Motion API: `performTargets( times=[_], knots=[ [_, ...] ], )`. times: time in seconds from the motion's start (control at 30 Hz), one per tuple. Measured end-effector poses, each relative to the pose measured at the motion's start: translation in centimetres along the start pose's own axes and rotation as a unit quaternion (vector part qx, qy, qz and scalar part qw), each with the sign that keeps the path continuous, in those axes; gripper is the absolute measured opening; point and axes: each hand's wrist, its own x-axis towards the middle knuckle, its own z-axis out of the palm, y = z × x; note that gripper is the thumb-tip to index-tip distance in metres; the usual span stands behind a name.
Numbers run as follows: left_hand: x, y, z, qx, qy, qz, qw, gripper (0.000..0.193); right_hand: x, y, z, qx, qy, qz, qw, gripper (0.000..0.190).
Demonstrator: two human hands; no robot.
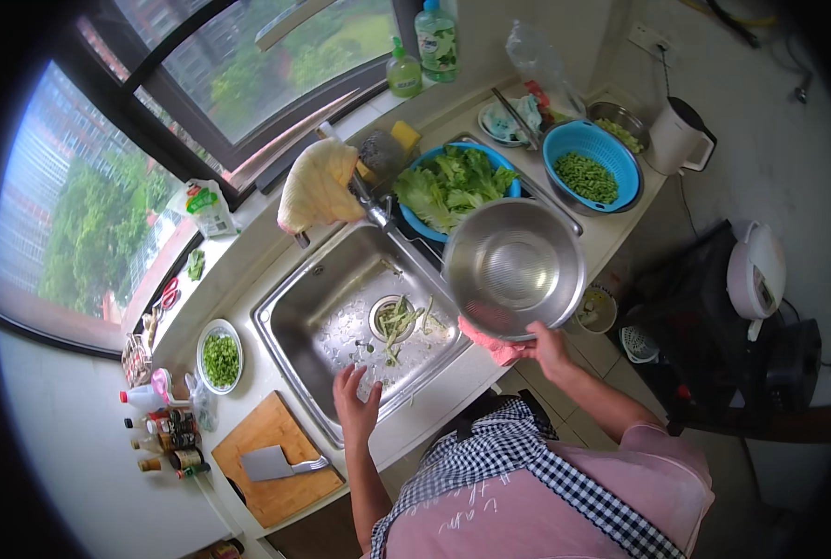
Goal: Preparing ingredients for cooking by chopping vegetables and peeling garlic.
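My right hand (550, 351) grips the near rim of a stainless steel perforated basin (517, 269), which is tilted beside the sink's right side; it looks empty. A pink cloth (489, 341) lies under the basin's near edge, by my right fingers. My left hand (357, 404), fingers apart and holding nothing, hovers over the near edge of the steel sink (304, 293). Green vegetable scraps (394, 323) lie around the sink drain. Leafy lettuce (457, 178) fills a blue basket behind the steel basin. Cut green beans (586, 177) sit in a blue colander (562, 140) at the right.
A cleaver (265, 463) rests on a wooden cutting board (276, 419) at the left. Nearby stand a bowl of chopped greens (220, 358) and several bottles (171, 441). A cloth (321, 185) hangs over the faucet. An electric kettle (675, 136) stands at the counter's far right.
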Motion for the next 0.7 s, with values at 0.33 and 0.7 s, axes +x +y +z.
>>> performTargets(
  times=[0.33,0.7],
  knots=[
    [0.0,-1.0,1.4,-0.605,-0.056,-0.275,0.745,0.063,-1.4,6.4,11.5,-0.174,-0.156,-0.152,0.96,0.047],
    [-1.3,-6.4,1.3,-0.637,-0.033,-0.322,0.7,0.023,-4.1,3.5,12.6,-0.268,-0.379,0.012,0.886,0.075]
  ],
)
